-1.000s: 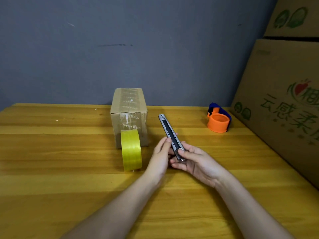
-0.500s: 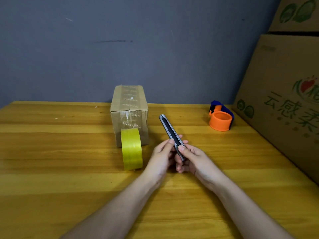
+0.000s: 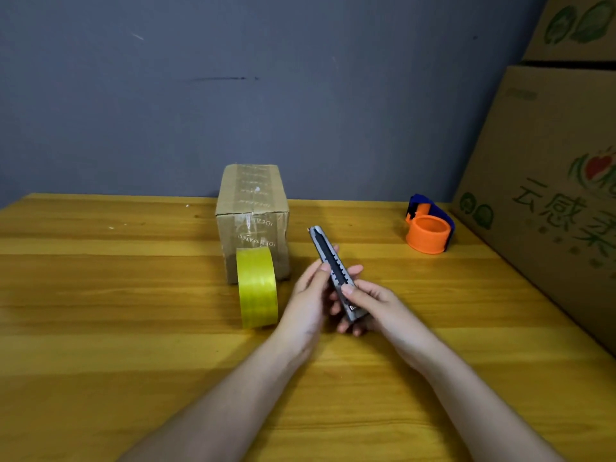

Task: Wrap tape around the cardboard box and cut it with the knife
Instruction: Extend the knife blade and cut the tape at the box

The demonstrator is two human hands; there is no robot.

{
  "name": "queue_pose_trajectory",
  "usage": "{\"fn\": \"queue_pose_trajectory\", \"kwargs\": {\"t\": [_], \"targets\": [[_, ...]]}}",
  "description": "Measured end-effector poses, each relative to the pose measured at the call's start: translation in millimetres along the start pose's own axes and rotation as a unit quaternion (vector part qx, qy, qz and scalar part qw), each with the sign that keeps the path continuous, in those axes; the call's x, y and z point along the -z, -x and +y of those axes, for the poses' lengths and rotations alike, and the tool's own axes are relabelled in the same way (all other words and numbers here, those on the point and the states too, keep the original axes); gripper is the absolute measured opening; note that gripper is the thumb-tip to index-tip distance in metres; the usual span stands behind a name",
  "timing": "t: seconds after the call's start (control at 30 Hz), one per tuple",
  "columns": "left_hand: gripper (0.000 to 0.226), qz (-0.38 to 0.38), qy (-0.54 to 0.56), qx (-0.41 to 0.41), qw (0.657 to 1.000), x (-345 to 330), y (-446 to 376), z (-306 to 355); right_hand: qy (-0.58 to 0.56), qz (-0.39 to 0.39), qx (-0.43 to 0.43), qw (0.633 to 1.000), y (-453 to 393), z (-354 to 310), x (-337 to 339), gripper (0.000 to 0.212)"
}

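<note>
A small cardboard box (image 3: 252, 215) with clear tape on its top and front stands upright on the wooden table (image 3: 100, 311). A roll of yellow tape (image 3: 257, 291) stands on edge against the box's front. Just right of the roll, both hands hold a grey utility knife (image 3: 328, 258) that points up and away. My right hand (image 3: 370, 303) grips the knife's lower end with the thumb on its slider. My left hand (image 3: 308, 295) steadies its middle with fingertips. No blade shows at the knife's tip.
An orange and blue tape dispenser (image 3: 428, 230) sits at the back right of the table. Large printed cardboard cartons (image 3: 550, 181) stand stacked along the right edge. A grey wall (image 3: 266, 95) closes off the back.
Both hands have stayed around the knife and shifted slightly. The left fingers moved higher along the knife's body. The box, tape roll and dispenser have not moved.
</note>
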State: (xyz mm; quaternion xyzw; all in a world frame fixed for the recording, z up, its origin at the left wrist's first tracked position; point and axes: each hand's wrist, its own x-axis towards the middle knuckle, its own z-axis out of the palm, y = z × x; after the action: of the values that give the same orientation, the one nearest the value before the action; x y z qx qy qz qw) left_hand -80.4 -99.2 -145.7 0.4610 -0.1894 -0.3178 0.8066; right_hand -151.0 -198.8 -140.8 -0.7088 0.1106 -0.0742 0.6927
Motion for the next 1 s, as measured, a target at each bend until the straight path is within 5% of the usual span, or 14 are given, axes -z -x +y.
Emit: {"fn": "queue_pose_trajectory", "kwargs": {"t": [0.17, 0.3, 0.77, 1.0], "targets": [[0.028, 0.002, -0.005, -0.005, 1.000, 0.8, 0.2, -0.5, -0.139, -0.068, -0.025, 0.988, 3.2, -1.9, 4.8, 0.023], [0.025, 0.023, 0.019, -0.021, 0.999, 4.7, -2.8, -0.2, -0.086, -0.073, 0.002, 0.994, 1.6, 1.6, 3.9, 0.019], [0.026, -0.012, -0.053, -0.049, 0.997, 2.3, -3.4, -6.5, 0.082, 0.099, 0.056, 0.990, -0.3, 1.3, 8.7, 0.031], [0.028, -0.012, -0.115, -0.055, 0.992, 3.4, -1.6, -4.6, 0.049, 0.007, 0.034, 0.998, -0.4, 4.8, 3.6, 0.015]]}}
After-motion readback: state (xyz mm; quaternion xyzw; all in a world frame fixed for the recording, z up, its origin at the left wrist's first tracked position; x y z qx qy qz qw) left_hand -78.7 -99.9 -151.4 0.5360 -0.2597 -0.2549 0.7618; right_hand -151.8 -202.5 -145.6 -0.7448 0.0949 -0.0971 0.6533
